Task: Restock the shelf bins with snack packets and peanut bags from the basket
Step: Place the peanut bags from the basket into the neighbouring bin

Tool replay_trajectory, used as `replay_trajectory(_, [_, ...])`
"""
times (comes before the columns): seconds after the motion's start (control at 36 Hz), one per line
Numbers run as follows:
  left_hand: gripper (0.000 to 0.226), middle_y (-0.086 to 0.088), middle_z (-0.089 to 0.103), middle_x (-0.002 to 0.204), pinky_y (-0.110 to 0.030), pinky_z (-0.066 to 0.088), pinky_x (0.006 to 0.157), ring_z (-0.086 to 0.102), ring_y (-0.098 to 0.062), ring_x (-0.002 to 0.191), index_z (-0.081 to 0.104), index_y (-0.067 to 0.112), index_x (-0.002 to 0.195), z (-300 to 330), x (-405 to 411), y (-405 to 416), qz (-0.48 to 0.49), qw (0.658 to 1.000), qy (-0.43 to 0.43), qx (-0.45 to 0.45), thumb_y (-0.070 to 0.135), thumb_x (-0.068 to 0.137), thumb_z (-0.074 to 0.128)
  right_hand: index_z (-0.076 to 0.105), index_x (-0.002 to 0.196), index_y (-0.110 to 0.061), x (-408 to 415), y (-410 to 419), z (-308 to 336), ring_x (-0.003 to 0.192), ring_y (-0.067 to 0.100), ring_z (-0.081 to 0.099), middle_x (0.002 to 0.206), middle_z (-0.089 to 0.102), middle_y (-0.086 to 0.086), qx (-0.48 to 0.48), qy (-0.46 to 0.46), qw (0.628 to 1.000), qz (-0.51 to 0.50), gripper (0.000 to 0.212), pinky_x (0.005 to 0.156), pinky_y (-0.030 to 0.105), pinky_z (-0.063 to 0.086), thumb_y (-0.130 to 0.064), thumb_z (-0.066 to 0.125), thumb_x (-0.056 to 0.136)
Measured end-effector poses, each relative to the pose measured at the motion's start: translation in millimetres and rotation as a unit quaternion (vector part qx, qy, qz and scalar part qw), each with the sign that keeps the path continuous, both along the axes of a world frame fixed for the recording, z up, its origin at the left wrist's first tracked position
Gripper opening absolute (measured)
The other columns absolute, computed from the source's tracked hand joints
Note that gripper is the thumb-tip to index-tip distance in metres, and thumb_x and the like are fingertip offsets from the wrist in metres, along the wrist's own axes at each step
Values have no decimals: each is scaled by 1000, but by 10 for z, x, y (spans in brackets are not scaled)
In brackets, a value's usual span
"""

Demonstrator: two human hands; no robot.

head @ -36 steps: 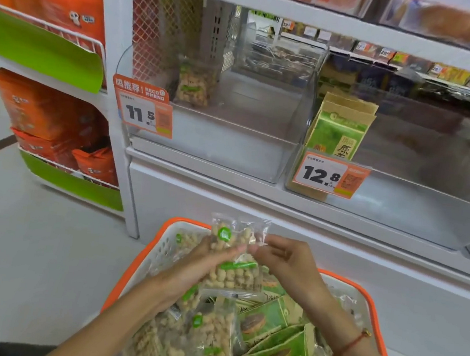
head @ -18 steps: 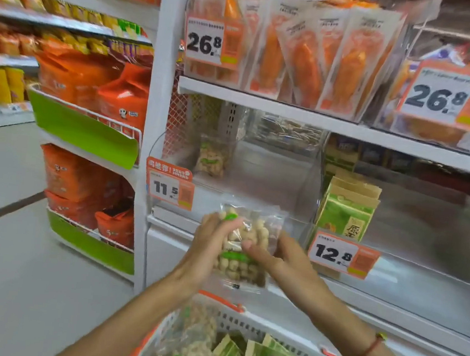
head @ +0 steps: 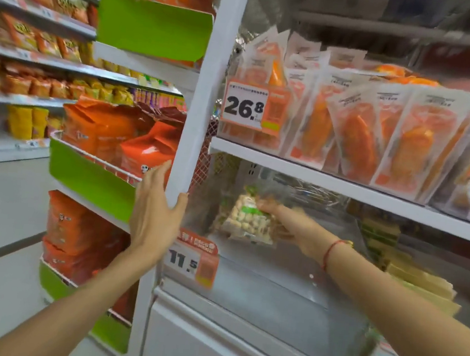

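My right hand (head: pixel 290 224) reaches deep into the clear bin (head: pixel 247 272) tagged 11.5 and grips a clear peanut bag (head: pixel 248 218) with a green label, holding it near the bin's back. My left hand (head: pixel 156 210) is flat and open, its thumb against the white shelf post (head: pixel 205 87) beside the bin. To the right, the neighbouring bin tagged 12.8 holds green snack packets (head: pixel 381 236), seen blurred through the plastic. The basket is out of view.
The shelf above carries orange packets (head: pixel 357 132) behind a 26.8 tag. Left of the post, racks with green fronts (head: pixel 88 180) hold orange bags. More snack shelves (head: pixel 38 55) line the aisle at far left, over grey floor (head: pixel 1 211).
The peanut bag went from both hands over the basket up into the 11.5 bin, carried by my right hand alone. My left hand let go and moved to the post. The view tilted up.
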State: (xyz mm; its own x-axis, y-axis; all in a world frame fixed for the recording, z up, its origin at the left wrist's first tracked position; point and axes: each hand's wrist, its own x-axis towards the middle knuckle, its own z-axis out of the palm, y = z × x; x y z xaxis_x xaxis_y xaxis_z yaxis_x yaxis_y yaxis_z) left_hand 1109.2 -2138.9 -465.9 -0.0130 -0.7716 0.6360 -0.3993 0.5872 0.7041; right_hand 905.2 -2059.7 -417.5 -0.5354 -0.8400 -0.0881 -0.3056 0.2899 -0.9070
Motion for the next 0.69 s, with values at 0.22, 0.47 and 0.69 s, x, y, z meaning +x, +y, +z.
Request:
replay_trajectory(0.22, [64, -1, 30, 150, -34, 35, 102, 35, -18, 132, 21, 20, 150, -187, -23, -244, -42, 999, -19, -4, 21, 95, 53, 63, 112, -15, -4, -826, -498, 103, 20, 63, 115, 66, 3, -18, 97, 994, 48, 40, 90, 30, 50, -29, 77, 77])
replay_trajectory(0.47, [51, 9, 50, 136, -45, 48, 94, 52, -12, 115, 39, 29, 141, -246, -2, -369, -57, 998, 18, 1, 14, 94, 51, 58, 118, -22, -32, -915, -797, 98, 26, 64, 114, 65, 2, -34, 192, 981, -8, 46, 83, 32, 53, -31, 76, 78])
replay_trajectory(0.69, [51, 9, 52, 133, -44, 50, 91, 53, -12, 114, 39, 31, 139, -227, -23, -328, -63, 997, 29, 13, 14, 93, 54, 50, 118, -10, -105, -1053, -931, 94, 24, 66, 114, 63, 7, 17, 49, 997, -56, 62, 67, 35, 61, -26, 83, 68])
